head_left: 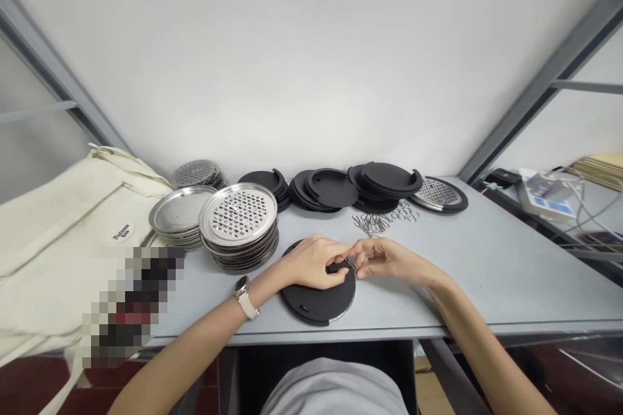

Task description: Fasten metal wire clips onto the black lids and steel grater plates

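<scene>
A black round disc point(318, 305) lies flat near the table's front edge, with a narrow slot in it. My left hand point(314, 262), with a watch on its wrist, rests over the disc; its thumb and forefinger close round a small black piece point(335, 266). I cannot tell whether that piece is joined to the disc. At the disc's right edge, my right hand point(382, 259) pinches a small metal wire clip point(351, 264) against the black piece. Behind my hands lie loose metal wire clips point(372, 224) and several metal rings point(405, 211).
Metal grater discs point(238, 214) and plain metal plates point(182, 207) are stacked on the left. Black discs point(333, 188) pile up along the wall, beside a grater disc in a black rim point(439, 194). A cream bag point(63, 227) stands left; a shelf point(549, 201) stands right.
</scene>
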The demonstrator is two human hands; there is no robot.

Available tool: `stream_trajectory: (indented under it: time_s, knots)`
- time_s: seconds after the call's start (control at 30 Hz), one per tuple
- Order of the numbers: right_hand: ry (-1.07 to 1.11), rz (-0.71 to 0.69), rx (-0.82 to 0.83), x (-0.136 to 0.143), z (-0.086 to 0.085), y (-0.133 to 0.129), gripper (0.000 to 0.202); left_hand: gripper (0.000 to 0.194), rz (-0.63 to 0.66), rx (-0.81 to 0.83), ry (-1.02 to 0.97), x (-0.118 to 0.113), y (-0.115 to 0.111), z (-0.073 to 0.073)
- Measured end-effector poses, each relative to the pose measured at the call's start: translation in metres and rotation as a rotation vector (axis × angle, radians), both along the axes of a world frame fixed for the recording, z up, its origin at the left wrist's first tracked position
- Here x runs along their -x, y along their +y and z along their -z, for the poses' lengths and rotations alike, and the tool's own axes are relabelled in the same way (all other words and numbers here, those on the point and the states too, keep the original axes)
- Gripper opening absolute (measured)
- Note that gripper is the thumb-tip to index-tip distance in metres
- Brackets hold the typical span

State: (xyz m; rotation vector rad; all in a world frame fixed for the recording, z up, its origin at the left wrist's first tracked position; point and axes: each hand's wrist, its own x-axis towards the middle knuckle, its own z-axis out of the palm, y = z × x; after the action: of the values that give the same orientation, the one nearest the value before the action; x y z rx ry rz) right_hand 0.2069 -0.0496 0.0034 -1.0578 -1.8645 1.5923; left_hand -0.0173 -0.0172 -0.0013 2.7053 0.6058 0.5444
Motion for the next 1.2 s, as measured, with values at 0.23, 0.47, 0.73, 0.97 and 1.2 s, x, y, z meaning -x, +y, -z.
stream_trajectory:
  time_s: [0.23, 0.47, 0.73, 0.97, 1.2]
  knots:
    - [-0.1, 0.124, -0.061, -0.033, -0.007, -0.011, 0.042, 0.016, -0.103, -0.081, 0.029, 0.0, -0.002, -0.005]
    - [-0.11, 0.322, -0.169, -0.038, 0.002, -0.003, 0.048, 0.015, -0.084, -0.114, 0.065, 0.001, -0.003, -0.007]
    - [-0.123, 0.414, -0.368, -0.025, 0.015, -0.001, 0.043, 0.014, -0.093, -0.162, 0.084, 0.0, -0.003, -0.008]
    - [-0.06, 0.515, -0.396, -0.023, 0.002, -0.008, 0.03, 0.021, -0.212, -0.155, 0.047, -0.001, -0.004, -0.003]
    - [-0.145, 0.302, -0.521, 0.029, 0.002, -0.024, 0.013, 0.026, -0.316, -0.002, -0.022, 0.007, 0.0, -0.016]
